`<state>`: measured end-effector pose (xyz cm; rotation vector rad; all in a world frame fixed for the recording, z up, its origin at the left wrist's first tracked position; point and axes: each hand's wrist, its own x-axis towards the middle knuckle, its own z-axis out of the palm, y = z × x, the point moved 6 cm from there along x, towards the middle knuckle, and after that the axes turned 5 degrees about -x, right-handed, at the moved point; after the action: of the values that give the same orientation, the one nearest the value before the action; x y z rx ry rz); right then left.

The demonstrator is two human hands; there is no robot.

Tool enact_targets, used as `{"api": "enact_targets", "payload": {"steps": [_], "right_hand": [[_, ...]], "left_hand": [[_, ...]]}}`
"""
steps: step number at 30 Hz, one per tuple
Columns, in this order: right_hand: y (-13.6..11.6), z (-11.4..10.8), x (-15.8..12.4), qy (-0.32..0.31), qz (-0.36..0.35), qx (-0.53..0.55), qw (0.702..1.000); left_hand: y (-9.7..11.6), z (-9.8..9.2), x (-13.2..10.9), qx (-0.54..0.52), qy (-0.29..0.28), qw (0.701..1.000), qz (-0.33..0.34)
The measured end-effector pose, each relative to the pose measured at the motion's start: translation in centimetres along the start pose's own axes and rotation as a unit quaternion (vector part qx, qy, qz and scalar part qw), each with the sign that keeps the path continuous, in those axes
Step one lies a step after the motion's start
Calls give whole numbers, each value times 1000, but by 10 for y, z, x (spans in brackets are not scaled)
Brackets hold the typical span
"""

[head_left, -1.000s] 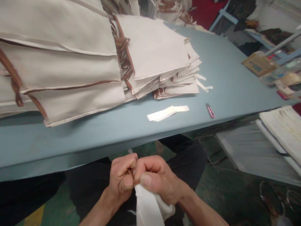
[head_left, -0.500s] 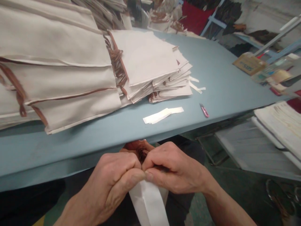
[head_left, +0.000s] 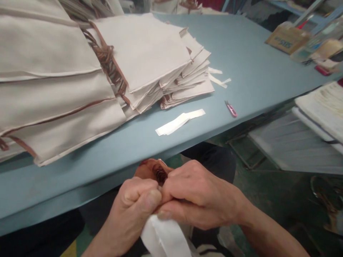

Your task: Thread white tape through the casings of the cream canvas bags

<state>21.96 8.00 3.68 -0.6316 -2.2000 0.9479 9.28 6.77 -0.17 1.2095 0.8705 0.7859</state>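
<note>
Over my lap, my left hand (head_left: pixel 134 207) and my right hand (head_left: pixel 195 196) meet, thumbs and fingers pinched together. Both are closed at the upper end of a white strip (head_left: pixel 170 237), which hangs folded below the fingers. The exact pinch point is hidden by my fingers. Just beyond the knuckles, a brown piece with dark gathered cords (head_left: pixel 146 171) shows near the table edge. More white strips (head_left: pixel 179 122) lie on the table ahead, with pink thread snips (head_left: pixel 231 109) to their right.
Stacked cream fabric pieces with brown trim (head_left: pixel 150 53) cover the left and middle of the blue-grey table (head_left: pixel 241 46). A cardboard box (head_left: pixel 286 38) stands at the far right. Beside the table, a white-topped stand (head_left: pixel 284 142) carries a pale stack (head_left: pixel 324 107).
The view has shifted, so the table's things sit higher in the picture. My right thumb and fingers have moved slightly over the left ones, and the white strip bends more.
</note>
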Motion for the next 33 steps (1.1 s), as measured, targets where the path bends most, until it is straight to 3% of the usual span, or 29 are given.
{"api": "enact_targets", "payload": {"steps": [5,8,12,18,21,24,28,33], "right_hand": [[12,4,0,4,20,86,996],[15,6,-2,13,12,82,996],[16,8,-4,14,12,31,999],[18,18,-3,-70,32,-85,993],[14,19,-1,-74,20,-107,991],[14,15,1,-70,50,-25,996],[20,17,2,-106,112,133,979],[31,22,-1,-71,141,185,970]], "left_hand": [[-23,3,4,-89,53,992,-70],[-28,0,4,-83,71,991,-74],[-24,-8,6,-46,48,996,-56],[-16,-18,6,10,6,1000,-7],[-19,-18,1,14,-7,1000,-7],[-24,-16,-3,3,-3,1000,-17],[-30,-11,-4,-26,12,999,-15],[-36,-11,-2,-49,23,998,-19]]}}
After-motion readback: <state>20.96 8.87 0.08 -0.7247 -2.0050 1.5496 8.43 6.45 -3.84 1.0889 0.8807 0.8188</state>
